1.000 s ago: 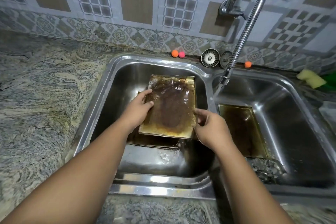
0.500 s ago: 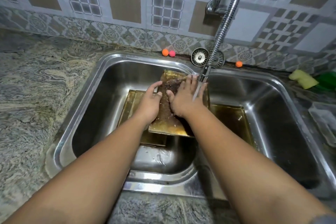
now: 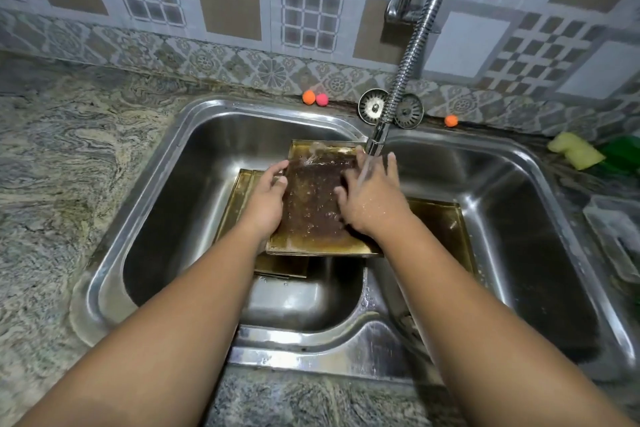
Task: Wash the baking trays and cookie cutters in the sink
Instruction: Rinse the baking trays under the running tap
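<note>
This looks like the rinse-and-rub step, early in the task. The left hand (image 3: pixel 266 198) grips the left rim of the top baking tray (image 3: pixel 311 215), steadying it over the sink (image 3: pixel 242 104). The right hand (image 3: pixel 372 199) lies flat with fingers spread on the browned surface under the running spout (image 3: pixel 377 137), holding nothing. A second tray (image 3: pixel 242 198) lies beneath and a third tray (image 3: pixel 443 222) sits in the right basin. The baked-on grime probably calls next for the sponge (image 3: pixel 575 151) on the worktop (image 3: pixel 69 166).
</note>
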